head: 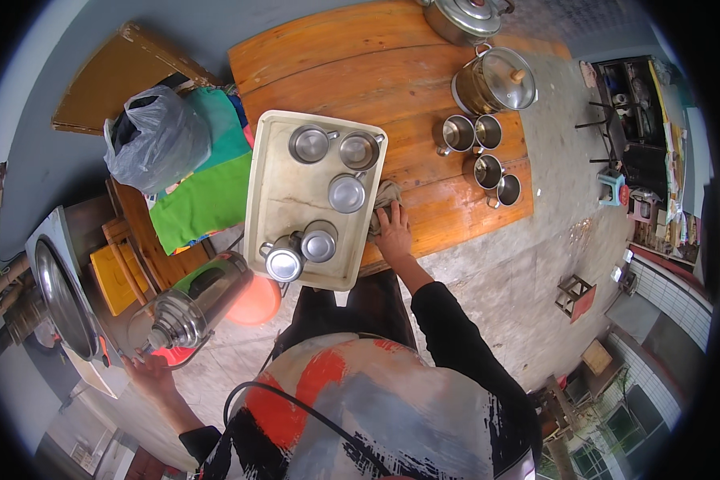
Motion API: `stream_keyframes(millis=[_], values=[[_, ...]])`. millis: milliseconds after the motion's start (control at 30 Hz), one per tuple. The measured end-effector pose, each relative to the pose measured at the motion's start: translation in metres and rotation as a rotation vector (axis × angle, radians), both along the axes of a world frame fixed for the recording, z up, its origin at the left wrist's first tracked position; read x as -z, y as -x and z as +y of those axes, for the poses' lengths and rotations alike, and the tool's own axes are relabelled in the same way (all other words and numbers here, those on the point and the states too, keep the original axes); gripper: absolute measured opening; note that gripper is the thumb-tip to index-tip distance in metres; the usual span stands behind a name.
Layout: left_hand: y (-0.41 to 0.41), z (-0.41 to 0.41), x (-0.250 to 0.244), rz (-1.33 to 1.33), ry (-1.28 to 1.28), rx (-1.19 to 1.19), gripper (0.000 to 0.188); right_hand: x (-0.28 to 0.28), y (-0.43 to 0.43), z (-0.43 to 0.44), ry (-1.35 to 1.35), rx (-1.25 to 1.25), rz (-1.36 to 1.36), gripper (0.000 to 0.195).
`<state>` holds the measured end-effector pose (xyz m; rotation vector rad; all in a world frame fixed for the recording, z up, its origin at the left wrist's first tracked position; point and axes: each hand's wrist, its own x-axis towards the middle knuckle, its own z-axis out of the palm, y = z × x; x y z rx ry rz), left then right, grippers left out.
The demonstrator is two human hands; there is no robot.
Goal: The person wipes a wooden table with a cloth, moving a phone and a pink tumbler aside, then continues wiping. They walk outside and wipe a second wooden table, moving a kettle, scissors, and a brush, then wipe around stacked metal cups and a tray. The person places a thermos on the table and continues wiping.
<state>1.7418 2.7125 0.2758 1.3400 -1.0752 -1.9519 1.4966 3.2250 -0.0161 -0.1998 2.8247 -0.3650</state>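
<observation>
My left hand (150, 377), at the lower left, grips the wire-like handle of a large vacuum flask (219, 288) with a shiny metal neck. The flask hangs beside the table, below the tray. My right hand (393, 231) presses, fingers spread, on a crumpled grey-brown cloth (389, 193) at the table's near edge. Just left of that cloth lies a beige plastic tray (294, 210), its near end reaching past the table edge. Several stainless steel mugs (309, 144) are on it; the two nearest, including one mug (284, 264), look turned bottom up.
On the orange-brown wooden table (336, 66), several steel mugs (458, 133) stand at the right. Behind them are a glass-lidded pot (495, 81) and a metal pot (463, 21). A plastic bag (159, 141) sits on green cloth (210, 192) at left; below is a pink basin (255, 303).
</observation>
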Motion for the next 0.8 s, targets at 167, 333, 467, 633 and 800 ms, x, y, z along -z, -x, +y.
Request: stream_keyframes(millis=[167, 333, 467, 633, 800], values=[[0.020, 0.021, -0.002, -0.101, -0.003, -0.091, 0.039, 0.003, 0.019, 0.008, 0.083, 0.042, -0.072, 0.062], [-0.001, 0.014, 0.009, -0.072, -0.007, -0.061, 0.037, 0.000, 0.054, 0.028, 0.162, 0.257, -0.083, 0.051], [0.024, 0.050, -0.001, -0.116, 0.022, -0.247, 0.038, -0.043, 0.116, 0.047, 0.289, 0.472, -0.084, 0.045], [-0.013, 0.046, 0.017, -0.108, -0.070, -0.116, 0.034, -0.093, 0.218, 0.043, 0.332, 0.094, 0.225, 0.043], [-0.013, 0.064, 0.003, -0.188, -0.112, -0.273, 0.039, -0.112, 0.350, 0.049, 0.168, 0.133, 0.388, 0.044]])
